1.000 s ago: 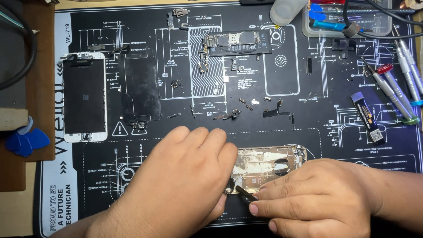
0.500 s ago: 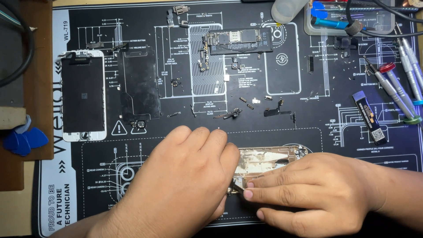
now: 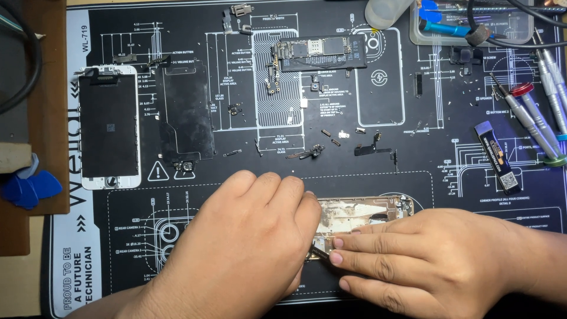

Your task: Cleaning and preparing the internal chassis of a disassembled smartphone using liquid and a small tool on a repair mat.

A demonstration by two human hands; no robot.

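An opened gold phone housing point(image 3: 366, 211) lies on the black repair mat point(image 3: 449, 177) near its front edge, mostly covered by my hands. My left hand point(image 3: 242, 248) rests palm down over the housing's left part and holds it. My right hand point(image 3: 425, 266) lies over the lower right part, its fingertips pinching a small dark part or tool tip point(image 3: 319, 253) at the housing's lower edge. What lies under the hands is hidden.
A white phone screen point(image 3: 109, 127) and a dark shield plate point(image 3: 188, 112) lie at the left. A logic board point(image 3: 322, 52), small flex parts and screws are scattered mid-mat. Screwdrivers point(image 3: 531, 112), a flat pry tool point(image 3: 499, 156), a clear tray point(image 3: 472, 23) and blue picks point(image 3: 26, 188) ring the edges.
My right hand has slid left along the housing's lower edge toward my left hand. The left hand has stayed in place on the housing.
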